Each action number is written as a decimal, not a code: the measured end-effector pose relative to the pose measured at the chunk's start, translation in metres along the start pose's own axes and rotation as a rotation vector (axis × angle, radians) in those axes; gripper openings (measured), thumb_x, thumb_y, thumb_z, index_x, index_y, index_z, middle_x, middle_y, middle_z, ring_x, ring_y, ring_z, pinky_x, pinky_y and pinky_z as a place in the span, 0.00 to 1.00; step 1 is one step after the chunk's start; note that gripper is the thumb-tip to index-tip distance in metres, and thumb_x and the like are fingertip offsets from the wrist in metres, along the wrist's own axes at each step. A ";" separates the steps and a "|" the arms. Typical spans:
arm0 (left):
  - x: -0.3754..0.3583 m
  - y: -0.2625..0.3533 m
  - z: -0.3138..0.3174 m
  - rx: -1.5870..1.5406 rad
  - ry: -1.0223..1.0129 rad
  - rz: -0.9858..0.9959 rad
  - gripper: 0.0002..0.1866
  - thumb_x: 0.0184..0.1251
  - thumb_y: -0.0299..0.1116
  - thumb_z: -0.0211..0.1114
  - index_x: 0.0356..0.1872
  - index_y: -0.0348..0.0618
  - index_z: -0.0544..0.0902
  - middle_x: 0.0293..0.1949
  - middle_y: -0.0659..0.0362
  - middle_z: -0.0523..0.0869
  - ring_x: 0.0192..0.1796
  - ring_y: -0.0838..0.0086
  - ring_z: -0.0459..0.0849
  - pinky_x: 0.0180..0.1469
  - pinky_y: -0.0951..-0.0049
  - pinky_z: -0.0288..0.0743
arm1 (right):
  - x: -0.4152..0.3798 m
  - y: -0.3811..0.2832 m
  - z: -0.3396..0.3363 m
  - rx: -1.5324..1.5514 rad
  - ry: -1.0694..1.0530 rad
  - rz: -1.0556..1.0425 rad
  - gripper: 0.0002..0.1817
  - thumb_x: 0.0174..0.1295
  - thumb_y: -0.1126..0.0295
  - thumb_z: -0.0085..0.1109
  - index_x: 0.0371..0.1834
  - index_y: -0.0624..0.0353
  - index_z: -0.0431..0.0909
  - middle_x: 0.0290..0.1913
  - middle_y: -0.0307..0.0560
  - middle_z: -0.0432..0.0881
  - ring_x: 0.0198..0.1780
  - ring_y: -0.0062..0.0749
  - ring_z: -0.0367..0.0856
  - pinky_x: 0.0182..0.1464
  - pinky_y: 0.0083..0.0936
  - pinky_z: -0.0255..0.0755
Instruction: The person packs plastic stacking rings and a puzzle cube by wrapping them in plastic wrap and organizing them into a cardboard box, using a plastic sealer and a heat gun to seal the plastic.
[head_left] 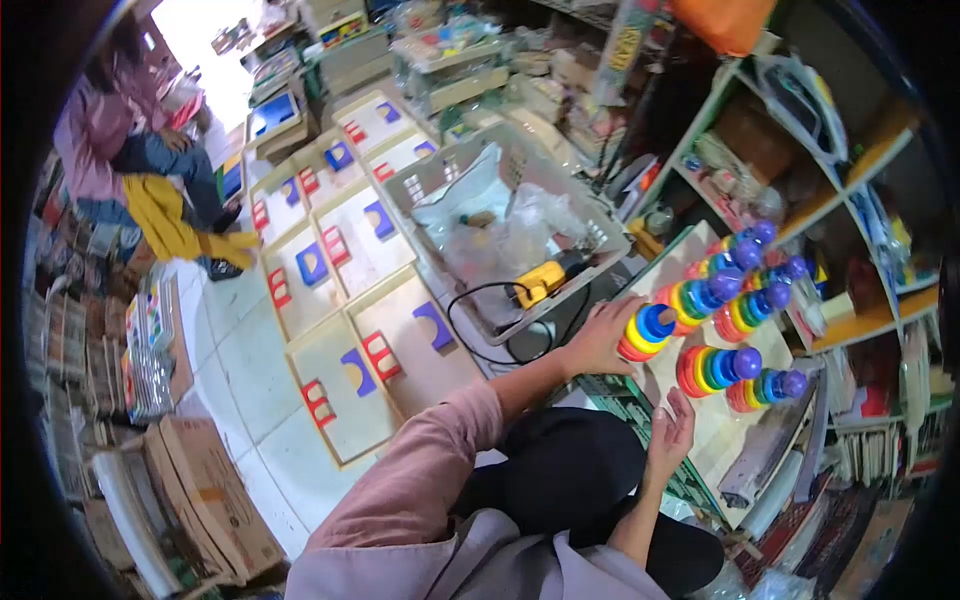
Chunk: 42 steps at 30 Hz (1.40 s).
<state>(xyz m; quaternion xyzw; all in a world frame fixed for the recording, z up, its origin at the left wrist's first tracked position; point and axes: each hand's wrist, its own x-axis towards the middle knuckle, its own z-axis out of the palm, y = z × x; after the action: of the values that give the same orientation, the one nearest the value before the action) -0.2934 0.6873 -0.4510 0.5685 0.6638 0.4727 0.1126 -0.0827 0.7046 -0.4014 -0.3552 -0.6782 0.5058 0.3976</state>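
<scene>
My left hand (600,340) is closed round the side of a rainbow ring stacker (646,334), whose top shows a blue ring and no purple ball. My right hand (670,437) is open beside the board (697,425), palm turned up and fingers apart, holding nothing. Just above it stands another ring stacker (712,371) topped with a purple ball (746,363). Several more stackers with purple balls stand close together on the board, among them one at the right (766,390).
A grey crate (590,215) holds plastic bags and a yellow tool (540,285) with a black cable. Wooden trays (350,425) with red and purple pieces lie at the left. Shelves (850,190) stand at the right, cartons (215,500) lower left. Another person (110,140) sits upper left.
</scene>
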 end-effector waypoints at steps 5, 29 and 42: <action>0.008 0.004 -0.005 0.058 0.034 -0.014 0.58 0.23 0.49 0.78 0.64 0.44 0.57 0.60 0.50 0.68 0.63 0.61 0.67 0.61 0.57 0.53 | -0.002 0.028 -0.008 -0.009 -0.012 0.009 0.22 0.57 0.77 0.55 0.57 0.67 0.68 0.56 0.51 0.72 0.57 0.34 0.71 0.55 0.27 0.67; -0.004 0.166 -0.095 -0.216 -0.226 0.095 0.50 0.24 0.42 0.81 0.57 0.38 0.68 0.52 0.52 0.77 0.55 0.61 0.75 0.57 0.64 0.66 | -0.019 -0.107 -0.034 0.827 -0.230 0.294 0.35 0.63 0.58 0.54 0.68 0.56 0.50 0.61 0.51 0.67 0.58 0.37 0.71 0.50 0.35 0.74; -0.100 0.280 0.004 -0.198 -0.743 0.378 0.51 0.19 0.34 0.81 0.58 0.46 0.66 0.57 0.49 0.74 0.57 0.55 0.73 0.59 0.59 0.60 | -0.208 -0.121 -0.135 1.070 0.142 0.363 0.34 0.59 0.72 0.58 0.68 0.54 0.53 0.59 0.45 0.68 0.54 0.30 0.74 0.48 0.26 0.77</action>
<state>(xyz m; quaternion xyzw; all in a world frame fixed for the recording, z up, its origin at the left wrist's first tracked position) -0.0764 0.5772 -0.2797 0.7985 0.4135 0.3094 0.3094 0.1184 0.5461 -0.2983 -0.2483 -0.2274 0.8140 0.4733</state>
